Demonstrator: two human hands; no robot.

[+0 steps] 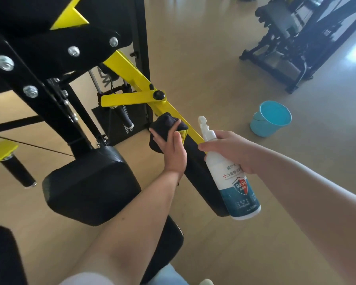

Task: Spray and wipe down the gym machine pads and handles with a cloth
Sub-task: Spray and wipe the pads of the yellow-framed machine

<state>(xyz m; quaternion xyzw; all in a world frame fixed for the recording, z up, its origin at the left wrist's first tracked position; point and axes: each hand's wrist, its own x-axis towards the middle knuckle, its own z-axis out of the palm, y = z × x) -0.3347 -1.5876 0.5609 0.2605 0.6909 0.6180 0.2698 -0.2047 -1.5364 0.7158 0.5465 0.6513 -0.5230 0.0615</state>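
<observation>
My left hand holds a dark cloth with a yellow edge against the top of a long black arm pad on the yellow machine arm. My right hand grips a white spray bottle with a blue label, its nozzle pointing up and away, just right of the cloth. A thick black pad hangs to the left of my left forearm. A black seat pad lies under my left arm.
A light blue bucket stands on the wooden floor to the right. Another black machine occupies the far right corner. The black frame with bolts and a hanging black handle fills the left side.
</observation>
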